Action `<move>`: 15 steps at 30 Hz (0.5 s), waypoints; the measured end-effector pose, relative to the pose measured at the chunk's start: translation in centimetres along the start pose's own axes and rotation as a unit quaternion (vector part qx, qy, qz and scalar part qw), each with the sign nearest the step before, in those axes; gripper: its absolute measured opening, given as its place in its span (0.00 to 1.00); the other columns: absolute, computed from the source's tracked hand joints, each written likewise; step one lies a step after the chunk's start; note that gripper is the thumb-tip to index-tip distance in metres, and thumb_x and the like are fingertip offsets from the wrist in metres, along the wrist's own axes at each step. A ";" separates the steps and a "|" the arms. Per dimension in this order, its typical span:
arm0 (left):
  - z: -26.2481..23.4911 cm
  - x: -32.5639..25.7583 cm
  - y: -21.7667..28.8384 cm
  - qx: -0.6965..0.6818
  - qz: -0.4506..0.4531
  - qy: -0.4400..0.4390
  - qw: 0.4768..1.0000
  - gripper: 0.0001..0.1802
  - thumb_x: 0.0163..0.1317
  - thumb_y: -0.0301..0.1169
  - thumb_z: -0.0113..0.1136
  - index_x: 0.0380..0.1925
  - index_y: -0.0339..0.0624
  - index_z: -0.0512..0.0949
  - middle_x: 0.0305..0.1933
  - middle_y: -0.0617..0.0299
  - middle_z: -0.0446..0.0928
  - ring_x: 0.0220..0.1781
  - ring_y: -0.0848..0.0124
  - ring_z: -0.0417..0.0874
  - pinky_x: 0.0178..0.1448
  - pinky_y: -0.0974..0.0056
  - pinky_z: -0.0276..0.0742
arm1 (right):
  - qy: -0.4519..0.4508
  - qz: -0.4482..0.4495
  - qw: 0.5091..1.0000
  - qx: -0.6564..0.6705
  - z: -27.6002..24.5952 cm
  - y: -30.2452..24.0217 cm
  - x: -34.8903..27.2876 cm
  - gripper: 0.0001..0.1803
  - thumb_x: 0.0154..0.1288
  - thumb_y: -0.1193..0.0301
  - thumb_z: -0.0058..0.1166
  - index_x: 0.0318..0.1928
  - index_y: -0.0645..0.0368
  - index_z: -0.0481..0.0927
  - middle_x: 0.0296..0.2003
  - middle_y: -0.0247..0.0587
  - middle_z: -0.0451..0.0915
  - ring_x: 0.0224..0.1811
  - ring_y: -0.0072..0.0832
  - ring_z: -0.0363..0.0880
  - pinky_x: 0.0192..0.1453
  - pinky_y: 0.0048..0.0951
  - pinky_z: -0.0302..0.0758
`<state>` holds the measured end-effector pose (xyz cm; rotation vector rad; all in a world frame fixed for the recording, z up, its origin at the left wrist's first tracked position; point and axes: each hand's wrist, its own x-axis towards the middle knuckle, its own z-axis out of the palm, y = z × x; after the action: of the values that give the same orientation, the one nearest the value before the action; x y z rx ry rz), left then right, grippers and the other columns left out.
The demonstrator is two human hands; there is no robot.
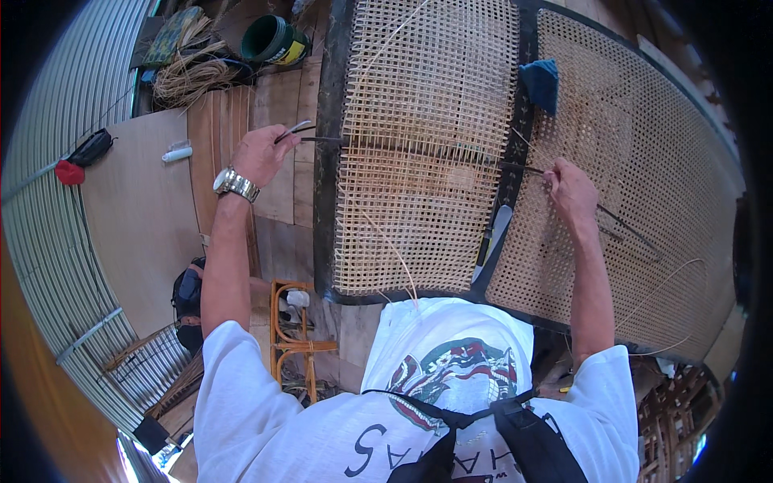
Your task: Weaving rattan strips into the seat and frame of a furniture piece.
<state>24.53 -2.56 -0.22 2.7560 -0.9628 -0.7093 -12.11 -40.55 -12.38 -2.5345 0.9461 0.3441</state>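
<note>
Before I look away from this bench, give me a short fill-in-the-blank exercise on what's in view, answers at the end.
1. With the thin dark strip running between the left hand and the right hand, the hand nearer the knife-like tool is the ____ one.
2. The metal watch is worn on the ____ wrist.
3. The crumpled cloth is ____ in colour.
4. The bucket is mainly ____, with a yellow patch.

Missing words: right; left; blue; green.
</note>
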 end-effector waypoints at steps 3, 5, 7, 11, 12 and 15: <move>1.5 -0.2 2.0 -0.028 0.048 0.017 0.998 0.17 0.62 0.43 0.67 0.35 0.39 0.82 0.28 0.51 0.80 0.30 0.59 0.79 0.35 0.58 0.73 | -0.004 0.000 1.000 -0.006 -0.2 0.3 -0.3 0.13 0.70 0.59 0.52 0.39 0.55 0.77 0.36 0.46 0.81 0.42 0.47 0.81 0.45 0.47 0.75; 2.0 0.0 4.1 -0.047 0.085 0.028 0.995 0.16 0.62 0.41 0.69 0.33 0.38 0.81 0.27 0.53 0.79 0.28 0.63 0.78 0.34 0.61 0.71 | -0.010 0.000 1.000 -0.013 -0.5 0.2 -0.2 0.14 0.70 0.58 0.53 0.39 0.56 0.78 0.37 0.48 0.81 0.42 0.48 0.81 0.45 0.47 0.75; 2.9 0.4 6.9 0.006 0.056 0.030 0.998 0.20 0.59 0.48 0.69 0.30 0.40 0.82 0.29 0.50 0.80 0.32 0.52 0.80 0.37 0.54 0.73 | 0.006 0.002 1.000 -0.015 -0.6 1.0 -0.2 0.15 0.68 0.57 0.55 0.39 0.56 0.79 0.37 0.48 0.82 0.42 0.48 0.81 0.45 0.46 0.76; 4.1 0.6 4.5 -0.154 0.032 0.040 0.987 0.18 0.58 0.39 0.74 0.23 0.36 0.78 0.17 0.67 0.68 0.22 0.79 0.64 0.26 0.66 0.62 | -0.015 0.024 1.000 0.001 -1.2 0.2 0.3 0.19 0.64 0.53 0.58 0.38 0.57 0.81 0.38 0.48 0.82 0.44 0.47 0.81 0.47 0.47 0.76; 4.8 0.9 3.9 -0.183 0.014 0.030 0.983 0.19 0.59 0.39 0.73 0.23 0.36 0.78 0.18 0.69 0.68 0.23 0.80 0.64 0.27 0.68 0.61 | -0.025 0.035 0.999 -0.006 -1.2 0.4 0.2 0.19 0.65 0.52 0.58 0.39 0.57 0.80 0.40 0.47 0.82 0.45 0.46 0.81 0.47 0.47 0.76; 5.7 0.4 3.8 -0.239 -0.010 0.034 0.970 0.19 0.60 0.39 0.72 0.22 0.37 0.77 0.20 0.73 0.68 0.25 0.82 0.62 0.29 0.70 0.60 | -0.035 0.036 0.998 0.033 -0.9 1.4 0.3 0.20 0.64 0.51 0.59 0.39 0.57 0.80 0.38 0.46 0.83 0.45 0.46 0.81 0.47 0.47 0.76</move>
<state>19.94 -5.68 -4.35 2.3507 -0.6460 -0.7300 -12.75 -42.10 -12.14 -2.4181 1.0065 0.4130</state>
